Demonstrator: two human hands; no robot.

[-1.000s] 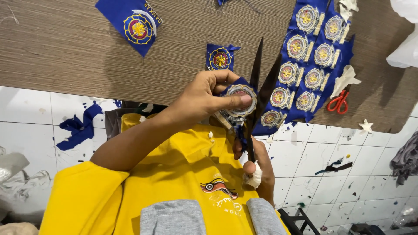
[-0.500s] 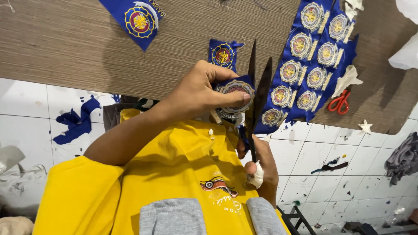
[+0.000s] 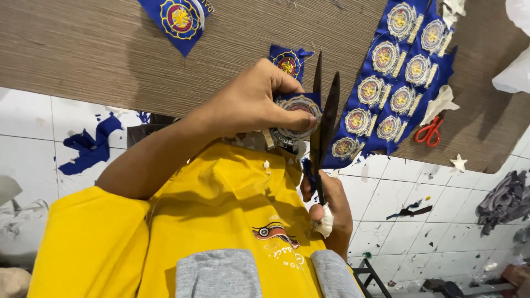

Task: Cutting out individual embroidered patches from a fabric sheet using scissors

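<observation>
Left hand (image 3: 259, 105) pinches a round embroidered badge (image 3: 298, 113). Right hand (image 3: 330, 204) grips dark scissors (image 3: 323, 118), blades narrowly parted beside the badge.

Round embroidered emblem labels, silver-edged on blue cloth: a strip of many (image 3: 395, 83) at right, one (image 3: 179, 16) far left, one (image 3: 287, 60) at centre.

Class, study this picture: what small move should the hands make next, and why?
Probably close the scissors: the right hand holds their blades parted at the edge of the round embroidered badge, which the left hand pinches, blue cloth remaining around its rim.
</observation>
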